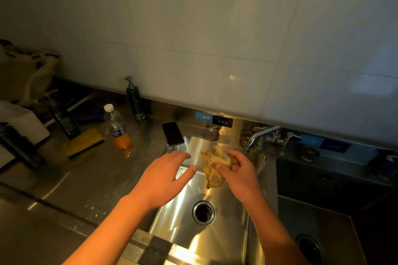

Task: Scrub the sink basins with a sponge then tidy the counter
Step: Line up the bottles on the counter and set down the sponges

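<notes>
A worn, crumpled yellow sponge [212,165] hangs over the left steel basin [215,234], pinched between the thumb and fingers of my right hand [239,175]. My left hand [165,175] hovers just left of it with its fingers straight and holds nothing. The basin's round drain [203,213] lies below both hands. The right basin [336,217] is dark, with its own drain [310,247] near the bottom edge.
On the counter to the left stand a bottle of orange drink [118,129], two dark pump bottles [134,101] [63,119], a yellow cloth [85,142] and a black phone [173,134] by the basin's corner. A tap [260,136] sits between the basins.
</notes>
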`<state>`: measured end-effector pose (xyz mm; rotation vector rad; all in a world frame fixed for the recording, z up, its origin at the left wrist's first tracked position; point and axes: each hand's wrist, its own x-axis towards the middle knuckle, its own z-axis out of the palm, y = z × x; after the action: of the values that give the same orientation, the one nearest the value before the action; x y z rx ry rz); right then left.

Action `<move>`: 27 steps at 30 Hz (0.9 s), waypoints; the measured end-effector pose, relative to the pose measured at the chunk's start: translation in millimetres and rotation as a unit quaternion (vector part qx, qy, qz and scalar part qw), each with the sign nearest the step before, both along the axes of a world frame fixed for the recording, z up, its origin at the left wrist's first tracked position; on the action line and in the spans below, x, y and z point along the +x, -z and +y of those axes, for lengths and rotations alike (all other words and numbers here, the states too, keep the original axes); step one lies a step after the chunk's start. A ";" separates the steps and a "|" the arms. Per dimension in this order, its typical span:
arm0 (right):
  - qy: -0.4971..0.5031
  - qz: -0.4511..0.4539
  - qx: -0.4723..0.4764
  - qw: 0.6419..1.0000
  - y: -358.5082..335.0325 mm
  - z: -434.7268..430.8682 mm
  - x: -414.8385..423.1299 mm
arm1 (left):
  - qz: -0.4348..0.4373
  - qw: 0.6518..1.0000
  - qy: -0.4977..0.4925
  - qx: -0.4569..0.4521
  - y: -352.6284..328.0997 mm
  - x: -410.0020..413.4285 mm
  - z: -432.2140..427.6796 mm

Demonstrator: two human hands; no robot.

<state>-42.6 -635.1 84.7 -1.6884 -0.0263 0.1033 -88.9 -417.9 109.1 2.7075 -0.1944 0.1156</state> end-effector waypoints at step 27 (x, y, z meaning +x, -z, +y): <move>0.032 0.046 -0.079 0.995 69.2 256.1 35.6 | 0.122 0.990 0.009 -0.066 83.5 65.2 260.5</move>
<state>-7.1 -379.0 15.4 -1.8398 0.1079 0.1382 -23.7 -157.5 25.7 2.5581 -0.1336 -0.2022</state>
